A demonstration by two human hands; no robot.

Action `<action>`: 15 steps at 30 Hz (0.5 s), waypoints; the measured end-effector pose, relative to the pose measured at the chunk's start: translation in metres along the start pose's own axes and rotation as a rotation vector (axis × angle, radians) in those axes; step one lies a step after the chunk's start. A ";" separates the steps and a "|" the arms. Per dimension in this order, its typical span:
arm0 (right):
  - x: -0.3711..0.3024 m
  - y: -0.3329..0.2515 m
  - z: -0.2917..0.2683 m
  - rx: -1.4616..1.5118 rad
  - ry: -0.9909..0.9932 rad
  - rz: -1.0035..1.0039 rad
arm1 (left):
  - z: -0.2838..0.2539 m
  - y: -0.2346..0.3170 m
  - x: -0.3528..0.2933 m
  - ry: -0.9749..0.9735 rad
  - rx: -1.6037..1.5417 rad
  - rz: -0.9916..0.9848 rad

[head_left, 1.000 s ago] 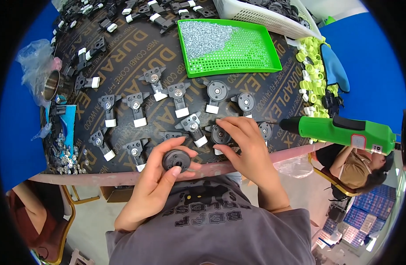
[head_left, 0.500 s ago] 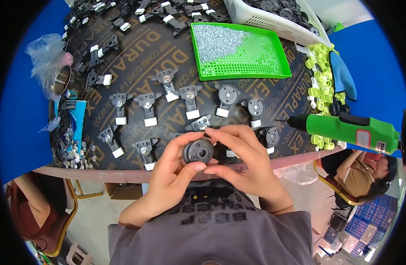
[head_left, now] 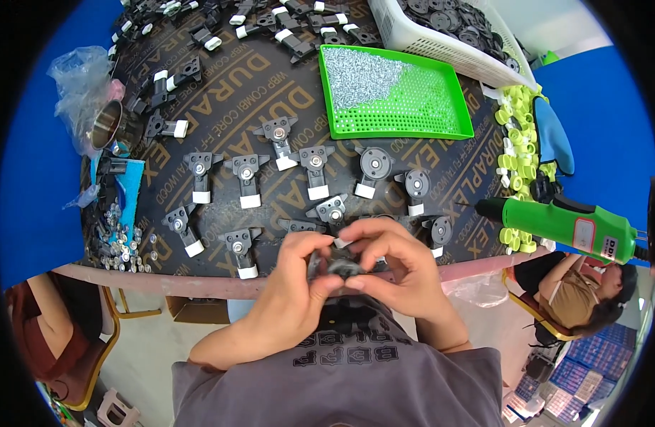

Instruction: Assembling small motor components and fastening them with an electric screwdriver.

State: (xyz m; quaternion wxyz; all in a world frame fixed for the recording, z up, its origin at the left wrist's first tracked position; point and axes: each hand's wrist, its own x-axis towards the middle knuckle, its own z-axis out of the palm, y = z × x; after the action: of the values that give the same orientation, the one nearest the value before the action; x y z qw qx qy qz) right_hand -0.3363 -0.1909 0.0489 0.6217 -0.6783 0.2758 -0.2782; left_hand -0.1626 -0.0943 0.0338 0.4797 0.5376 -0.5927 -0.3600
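Near the table's front edge, my left hand (head_left: pixel 293 281) and my right hand (head_left: pixel 407 274) close in from both sides on a black round plastic part (head_left: pixel 344 267). Motion blurs the part, and my fingers cover much of its rim. Both thumbs press at its near side, their tips almost meeting. Just beyond my fingers lies a black bracket with a white end (head_left: pixel 332 211), partly hidden. Similar black brackets stand about it, such as one (head_left: pixel 238 249) left of my hands. Others carry a round black disc (head_left: pixel 375 164) on top.
A green tray (head_left: pixel 406 133) holds small silver screws. Behind it stands a white basket (head_left: pixel 441 55) of black discs. On the right are a green electric screwdriver (head_left: pixel 559 222) and yellow-green rings (head_left: pixel 509 139). A metal cup (head_left: pixel 115 127) and small metal pieces (head_left: pixel 124 245) lie left. Other people sit either side.
The black round part has tilted and shifted slightly right and down, its face no longer showing clearly. My left hand has moved right, bringing the thumbs closer. The whole view has shifted slightly.
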 end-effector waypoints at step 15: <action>0.049 0.002 -0.001 -0.744 -0.140 -0.150 | -0.025 -0.001 0.000 -0.168 0.636 -0.013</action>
State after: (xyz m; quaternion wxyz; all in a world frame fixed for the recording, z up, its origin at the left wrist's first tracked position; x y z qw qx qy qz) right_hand -0.3033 -0.2266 0.0483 0.3283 -0.8931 0.2643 -0.1569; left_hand -0.1380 -0.0920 0.0396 0.2349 0.6327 -0.7095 -0.2027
